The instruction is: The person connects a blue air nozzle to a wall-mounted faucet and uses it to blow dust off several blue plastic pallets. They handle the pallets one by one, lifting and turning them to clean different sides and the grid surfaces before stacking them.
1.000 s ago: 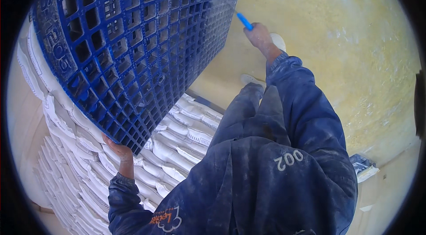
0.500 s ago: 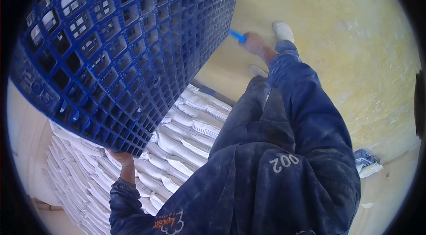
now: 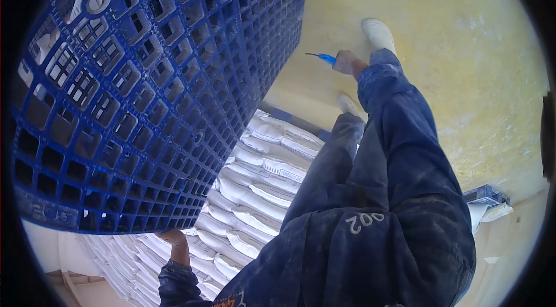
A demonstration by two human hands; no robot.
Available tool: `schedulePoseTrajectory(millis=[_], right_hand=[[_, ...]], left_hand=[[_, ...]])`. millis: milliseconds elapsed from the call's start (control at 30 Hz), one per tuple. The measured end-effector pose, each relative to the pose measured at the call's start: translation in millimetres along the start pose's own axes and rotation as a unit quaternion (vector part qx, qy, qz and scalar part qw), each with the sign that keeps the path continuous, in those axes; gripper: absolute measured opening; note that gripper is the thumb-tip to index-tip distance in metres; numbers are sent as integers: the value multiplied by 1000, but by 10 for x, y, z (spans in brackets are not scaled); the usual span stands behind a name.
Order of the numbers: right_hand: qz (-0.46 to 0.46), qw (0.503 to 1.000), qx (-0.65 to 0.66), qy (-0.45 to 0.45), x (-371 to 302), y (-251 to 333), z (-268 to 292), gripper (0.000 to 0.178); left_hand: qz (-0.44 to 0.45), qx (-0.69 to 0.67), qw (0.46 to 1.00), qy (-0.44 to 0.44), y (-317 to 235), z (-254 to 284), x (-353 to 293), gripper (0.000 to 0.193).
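While bracing blue pallet (image 3: 174,75) at near edge w/ L hand (image 3: 174,238), prob. for balance (can't tell finger spread), grips blue-handled tool (image 3: 327,59) in fully curled R hand (image 3: 347,62), pointed left.

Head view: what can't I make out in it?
All in the head view:
Left hand: the blue pallet hides the ends of its fingers.
Pallet: its upper part is cut off by the picture's top edge.
Blue-handled tool: the right hand covers part of the handle; the thin tip is too small to identify.
White sacks: pallet and clothing hide some.
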State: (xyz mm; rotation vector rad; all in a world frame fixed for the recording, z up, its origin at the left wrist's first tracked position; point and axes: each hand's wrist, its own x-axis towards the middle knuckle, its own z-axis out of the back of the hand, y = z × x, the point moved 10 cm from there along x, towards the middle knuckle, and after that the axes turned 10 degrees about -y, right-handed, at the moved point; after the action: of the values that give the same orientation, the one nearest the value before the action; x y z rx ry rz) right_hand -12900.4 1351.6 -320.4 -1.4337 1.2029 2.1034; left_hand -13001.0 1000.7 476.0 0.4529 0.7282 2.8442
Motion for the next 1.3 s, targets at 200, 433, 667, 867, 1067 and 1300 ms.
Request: schedulePoseTrajectory(millis=[200, 433, 667, 867, 1067, 1300], right_hand=[[-139, 981, 110, -78, 261, -315, 527, 34], [-44, 990, 96, -95, 526, -222, 545, 36], [-47, 949, 180, -256, 512, -602, 1370, 44], [-65, 977, 181, -87, 309, -420, 1412, 47], [-38, 929, 195, -313, 338, -415, 2079, 46], [159, 976, 6, -150, 83, 155, 1619, 42]], left_hand=[[10, -35, 999, 34, -33, 12, 24, 41], [114, 11, 991, 70, 0, -88, 30, 38], [125, -126, 984, 27, -181, -114, 71, 37], [27, -57, 996, 56, -501, -237, 137, 35], [77, -86, 992, 41, 303, -183, -108, 46], [302, -301, 904, 43, 6, -450, -17, 38]])
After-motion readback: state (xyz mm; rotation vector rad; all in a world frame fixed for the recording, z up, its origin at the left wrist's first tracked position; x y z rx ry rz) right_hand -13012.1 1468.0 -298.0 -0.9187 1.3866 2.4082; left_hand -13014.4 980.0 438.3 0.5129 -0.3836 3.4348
